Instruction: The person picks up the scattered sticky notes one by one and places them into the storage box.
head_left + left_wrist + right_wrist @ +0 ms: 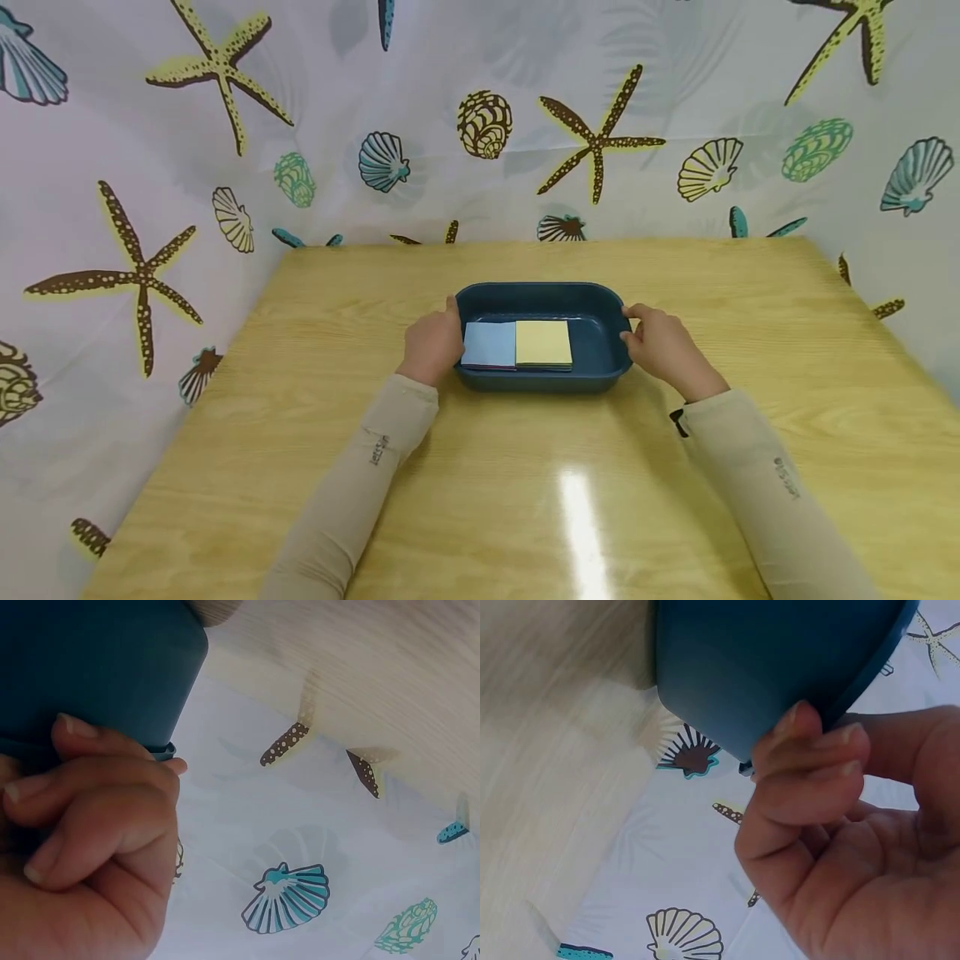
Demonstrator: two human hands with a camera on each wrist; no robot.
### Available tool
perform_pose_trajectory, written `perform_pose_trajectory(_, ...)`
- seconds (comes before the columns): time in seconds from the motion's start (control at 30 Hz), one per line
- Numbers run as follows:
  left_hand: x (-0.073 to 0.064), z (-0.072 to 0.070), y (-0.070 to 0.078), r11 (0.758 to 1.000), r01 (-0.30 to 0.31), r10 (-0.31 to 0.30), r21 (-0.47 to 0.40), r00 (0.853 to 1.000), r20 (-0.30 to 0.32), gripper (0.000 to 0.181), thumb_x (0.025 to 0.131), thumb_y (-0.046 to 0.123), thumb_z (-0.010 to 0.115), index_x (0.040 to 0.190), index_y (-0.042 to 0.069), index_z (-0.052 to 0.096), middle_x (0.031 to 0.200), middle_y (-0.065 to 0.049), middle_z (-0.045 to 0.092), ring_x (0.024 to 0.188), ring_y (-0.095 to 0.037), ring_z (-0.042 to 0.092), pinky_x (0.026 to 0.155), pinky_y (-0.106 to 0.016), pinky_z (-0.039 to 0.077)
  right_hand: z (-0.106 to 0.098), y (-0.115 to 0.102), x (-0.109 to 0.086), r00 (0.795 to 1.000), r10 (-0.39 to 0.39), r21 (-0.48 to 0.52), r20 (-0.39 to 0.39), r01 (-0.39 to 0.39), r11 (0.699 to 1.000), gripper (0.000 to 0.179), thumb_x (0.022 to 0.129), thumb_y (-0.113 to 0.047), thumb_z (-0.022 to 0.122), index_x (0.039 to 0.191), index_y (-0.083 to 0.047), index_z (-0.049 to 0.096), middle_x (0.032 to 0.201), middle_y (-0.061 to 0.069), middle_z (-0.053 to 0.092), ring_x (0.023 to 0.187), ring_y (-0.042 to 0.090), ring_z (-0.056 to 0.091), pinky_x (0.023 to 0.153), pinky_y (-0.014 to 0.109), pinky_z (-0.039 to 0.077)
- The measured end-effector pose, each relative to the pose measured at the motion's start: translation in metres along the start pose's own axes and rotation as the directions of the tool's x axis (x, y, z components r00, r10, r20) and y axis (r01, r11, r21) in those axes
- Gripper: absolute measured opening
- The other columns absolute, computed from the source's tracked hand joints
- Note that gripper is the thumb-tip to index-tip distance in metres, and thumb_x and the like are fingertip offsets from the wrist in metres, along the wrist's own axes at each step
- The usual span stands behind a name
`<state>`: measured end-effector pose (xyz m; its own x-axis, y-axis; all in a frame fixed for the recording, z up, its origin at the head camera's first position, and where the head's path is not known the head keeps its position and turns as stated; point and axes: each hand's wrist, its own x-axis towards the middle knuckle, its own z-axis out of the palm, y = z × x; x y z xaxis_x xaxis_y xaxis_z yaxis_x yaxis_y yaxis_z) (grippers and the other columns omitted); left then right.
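A dark blue rectangular plastic basin (pixel 536 382) is held at both short ends. My left hand (pixel 435 343) grips its left end, with curled fingers under the rim in the left wrist view. At the opposite end, my right hand (pixel 663 348) pinches the rim between thumb and curled fingers, and the basin's outer wall (pixel 735 667) shows beside them. Inside the basin lie a light blue stack of square paper (pixel 490 344) and, right beside it, a pale yellow stack (pixel 543 342). The basin's right part shows bare floor.
The basin is over a light wood-grain table (pixel 517 467), which has a bright light streak near the front. A white cloth (pixel 427 92) printed with starfish and shells hangs along the back and both sides.
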<state>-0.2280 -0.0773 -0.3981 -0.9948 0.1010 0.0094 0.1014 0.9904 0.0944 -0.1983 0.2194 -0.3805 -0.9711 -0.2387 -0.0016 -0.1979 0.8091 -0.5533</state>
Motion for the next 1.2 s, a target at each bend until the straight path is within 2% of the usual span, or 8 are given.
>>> perform_pose_trajectory(0.13, 0.009, 0.001, 0.001, 1.000, -0.006, 0.006, -0.019, 1.000, 0.003, 0.058, 0.094, 0.012, 0.055, 0.147, -0.002, 0.035, 0.056, -0.005, 0.048, 0.047, -0.015, 0.039, 0.040, -0.026, 0.032, -0.003, 0.002, 0.008, 1.000, 0.030, -0.001, 0.007, -0.030, 1.000, 0.044, 0.095, -0.002, 0.051, 0.134, 0.017, 0.042, 0.067, 0.011, 0.059, 0.052, 0.018, 0.049, 0.050, 0.031, 0.039)
perform_pose_trajectory(0.3, 0.030, -0.002, 0.007, 0.999, -0.026, 0.025, -0.019, 0.999, -0.021, 0.058, 0.095, 0.012, 0.053, 0.148, -0.001, 0.033, 0.060, -0.006, 0.052, 0.049, -0.014, 0.039, 0.040, -0.027, 0.032, -0.015, 0.005, 0.020, 0.998, 0.059, -0.008, -0.011, -0.059, 0.998, 0.046, 0.096, -0.003, 0.051, 0.136, 0.015, 0.041, 0.068, 0.013, 0.059, 0.051, 0.018, 0.049, 0.051, 0.031, 0.039)
perform_pose_trajectory(0.47, 0.045, -0.005, 0.011, 1.000, 0.009, -0.009, -0.030, 1.000, 0.009, 0.059, 0.097, 0.014, 0.051, 0.150, 0.001, 0.030, 0.070, -0.009, 0.058, 0.057, -0.017, 0.051, 0.049, -0.031, 0.045, -0.020, 0.007, 0.031, 0.996, 0.086, 0.007, -0.015, -0.086, 0.996, 0.046, 0.096, -0.004, 0.051, 0.137, 0.014, 0.041, 0.068, 0.018, 0.060, 0.050, 0.019, 0.049, 0.051, 0.032, 0.039)
perform_pose_trajectory(0.73, 0.043, 0.000, 0.003, 0.997, 0.061, -0.060, -0.052, 0.998, 0.010, 0.057, 0.098, 0.016, 0.049, 0.150, 0.003, 0.031, 0.084, -0.014, 0.064, 0.066, -0.021, 0.058, 0.058, -0.036, 0.052, -0.013, 0.000, 0.036, 0.992, 0.129, 0.034, 0.012, -0.130, 0.991, 0.046, 0.097, -0.007, 0.050, 0.139, 0.010, 0.041, 0.070, 0.015, 0.058, 0.054, 0.019, 0.047, 0.051, 0.031, 0.038)
perform_pose_trajectory(0.93, 0.048, -0.004, 0.008, 0.990, 0.098, -0.094, -0.098, 0.995, 0.043, 0.056, 0.100, 0.017, 0.046, 0.152, 0.006, 0.029, 0.090, -0.015, 0.067, 0.072, -0.023, 0.061, 0.065, -0.039, 0.054, -0.014, 0.002, 0.036, 0.990, 0.143, 0.032, -0.011, -0.143, 0.989, 0.048, 0.098, -0.006, 0.048, 0.142, 0.010, 0.037, 0.057, 0.008, 0.051, 0.046, 0.015, 0.039, 0.048, 0.030, 0.033)
perform_pose_trajectory(1.07, 0.053, -0.004, 0.010, 0.985, 0.113, -0.108, -0.128, 0.993, 0.041, 0.054, 0.101, 0.018, 0.045, 0.151, 0.007, 0.030, 0.105, -0.016, 0.067, 0.082, -0.025, 0.064, 0.073, -0.041, 0.055, -0.013, 0.005, 0.036, 0.990, 0.137, 0.035, -0.035, -0.135, 0.990, 0.048, 0.099, -0.007, 0.048, 0.142, 0.010, 0.037, 0.062, 0.011, 0.053, 0.049, 0.017, 0.041, 0.049, 0.030, 0.034)
perform_pose_trajectory(1.13, 0.052, -0.003, 0.010, 0.983, 0.105, -0.104, -0.151, 0.994, 0.015, 0.052, 0.102, 0.021, 0.043, 0.151, 0.007, 0.031, 0.115, -0.017, 0.064, 0.092, -0.027, 0.064, 0.078, -0.043, 0.055, -0.013, 0.007, 0.035, 0.989, 0.129, 0.024, -0.077, -0.127, 0.992, 0.044, 0.099, -0.008, 0.047, 0.139, 0.011, 0.042, 0.073, 0.018, 0.059, 0.053, 0.019, 0.047, 0.050, 0.031, 0.037)
perform_pose_trajectory(1.2, 0.048, -0.004, 0.009, 0.984, 0.068, -0.077, -0.162, 0.996, -0.046, 0.052, 0.103, 0.024, 0.042, 0.151, 0.006, 0.030, 0.125, -0.019, 0.057, 0.104, -0.031, 0.060, 0.083, -0.044, 0.053, -0.012, 0.005, 0.034, 0.980, 0.102, 0.021, -0.172, -0.100, 0.995, 0.040, 0.100, -0.008, 0.046, 0.134, 0.012, 0.048, 0.084, 0.024, 0.061, 0.056, 0.024, 0.051, 0.051, 0.033, 0.040)
